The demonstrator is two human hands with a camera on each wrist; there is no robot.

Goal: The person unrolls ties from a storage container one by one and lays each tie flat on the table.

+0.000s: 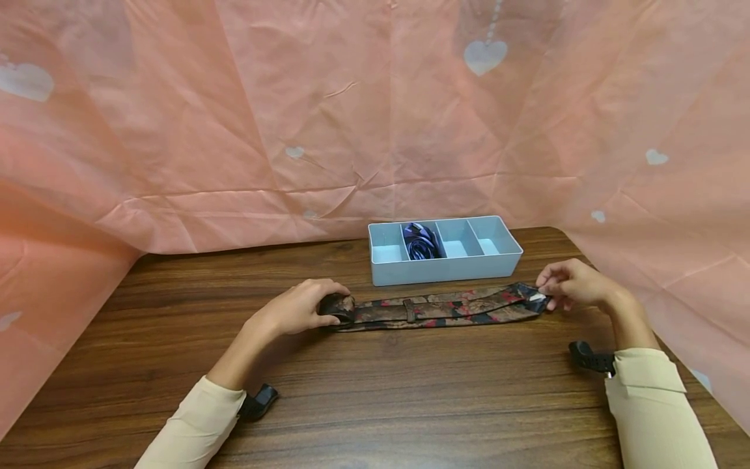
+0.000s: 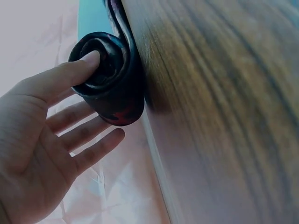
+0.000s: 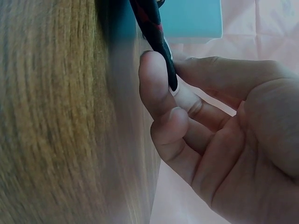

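A dark necktie [image 1: 451, 309] with a brown, red and black floral pattern stretches across the table, its underside and keeper loop facing up. Its left end is wound into a roll [image 2: 112, 93], which my left hand [image 1: 301, 307] holds between thumb and fingers; the thumb lies at the roll's spiral side in the left wrist view. At the other end, my right hand [image 1: 574, 284] pinches the wide tip of the tie [image 3: 161, 51] between thumb and fingers. A white label shows near that tip in the head view.
Behind the tie stands a light blue divided box [image 1: 445, 269] with a row of compartments. A rolled blue and purple patterned necktie [image 1: 423, 243] sits in the second compartment from the left. Pink cloth [image 1: 328, 117] with white hearts hangs around the wooden table [image 1: 410, 404].
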